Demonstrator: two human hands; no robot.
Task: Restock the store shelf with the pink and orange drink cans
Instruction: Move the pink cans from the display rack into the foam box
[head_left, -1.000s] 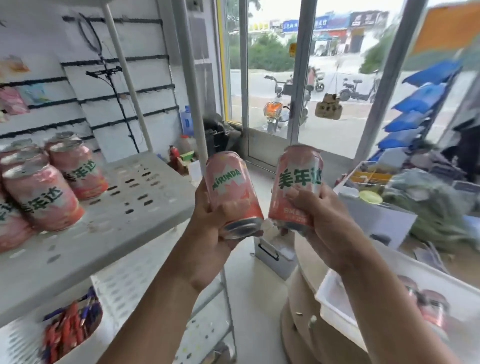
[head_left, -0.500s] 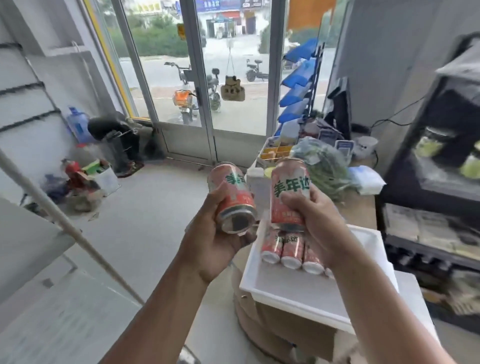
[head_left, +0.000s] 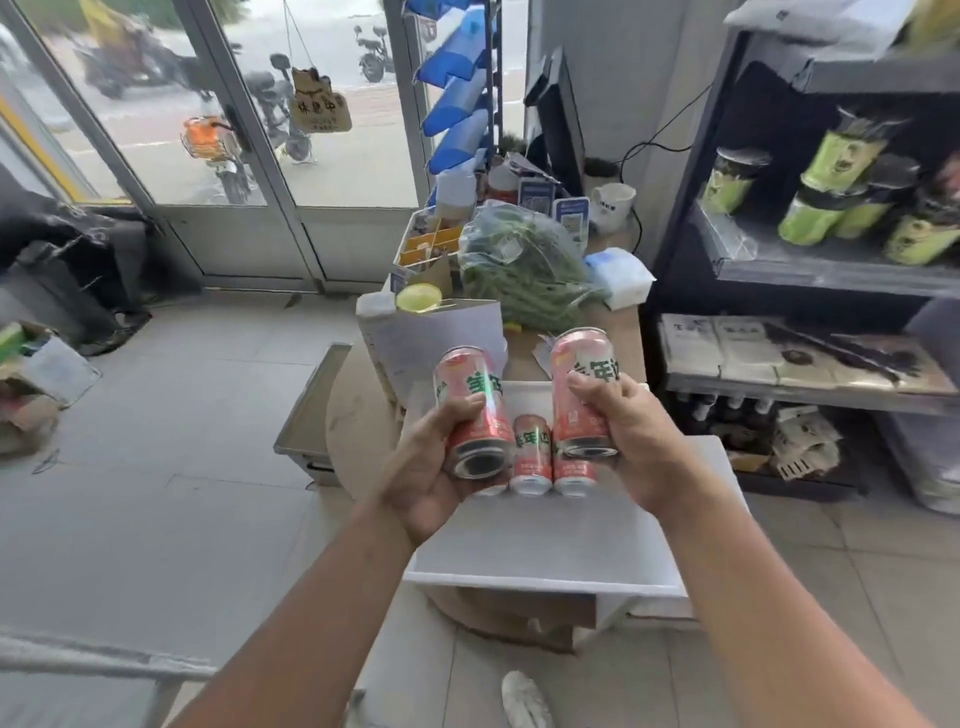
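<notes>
- A pink and orange can (head_left: 470, 410) is gripped in the left hand (head_left: 426, 478), with the fingers curled round its lower half and its base turned towards the camera.
- A second can (head_left: 579, 384) is clasped the same way in the right hand (head_left: 631, 447). The two cans are held just beside each other without touching.
- Both grips are unchanged from half a second ago, but the cans are now held directly over the white tray (head_left: 545, 540).
- The pale shelf with its stocked cans, seen a second ago, is no longer in view, and more of the right side of the room is shown.
- Three spare cans (head_left: 531, 452) lie on their sides in the tray, side by side, just beneath the hands. The leftmost is partly hidden.
- The tray is set on a brown round surface (head_left: 358, 415).
- Behind it, a bag of green vegetables (head_left: 524, 270) and a white cup (head_left: 613, 205) sit on a cluttered counter.
- To the right stands a dark shelf (head_left: 831, 270) with green-labelled cups (head_left: 727, 179).
- To the left there is a glass door (head_left: 260, 156) above a pale tiled floor (head_left: 156, 415).
</notes>
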